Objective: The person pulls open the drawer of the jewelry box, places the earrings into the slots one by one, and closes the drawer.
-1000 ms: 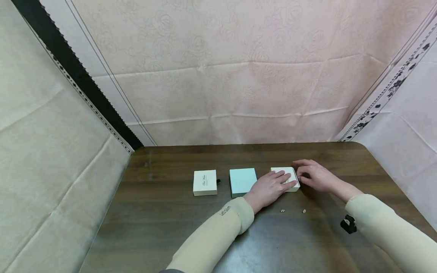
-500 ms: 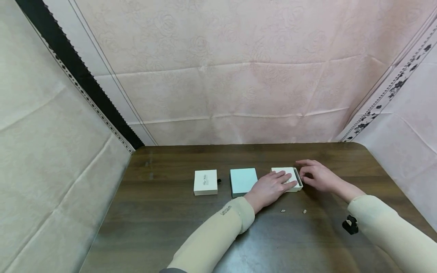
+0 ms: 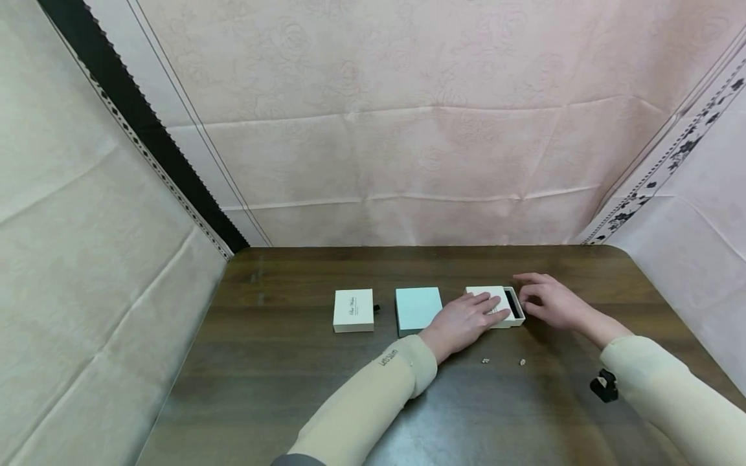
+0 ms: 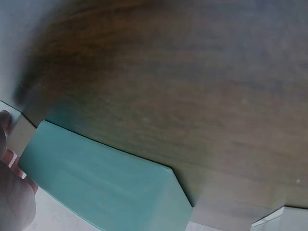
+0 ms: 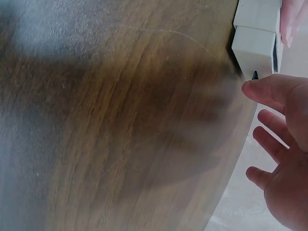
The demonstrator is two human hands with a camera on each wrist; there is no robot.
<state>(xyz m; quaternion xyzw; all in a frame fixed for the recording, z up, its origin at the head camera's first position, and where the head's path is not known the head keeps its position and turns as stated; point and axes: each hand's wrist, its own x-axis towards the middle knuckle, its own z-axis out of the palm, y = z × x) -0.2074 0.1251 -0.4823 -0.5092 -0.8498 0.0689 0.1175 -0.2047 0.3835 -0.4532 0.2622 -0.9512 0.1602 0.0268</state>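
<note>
A white drawer box (image 3: 488, 294) lies right of centre on the table, its inner tray (image 3: 516, 312) slid partly out to the right, with a dark inside. My left hand (image 3: 463, 322) rests on the box's sleeve with fingers spread. At the tray's right end, my right hand (image 3: 550, 301) pinches a small black pull tab (image 5: 255, 75) between thumb and forefinger. The other fingers of that hand are spread in the right wrist view. Two tiny shiny pieces, perhaps earrings, lie in front of the box: a left piece (image 3: 486, 360) and a right piece (image 3: 522, 362).
A light teal box (image 3: 418, 309) sits just left of my left hand. Farther left is another white box (image 3: 353, 310) with printed lettering and a black tab on its right side. The brown wooden table (image 3: 280, 375) meets pale cloth hangings (image 3: 408, 155) behind it.
My right hand has moved slightly to the right, and the tray has slid out of its sleeve with it. My left hand stays on the box.
</note>
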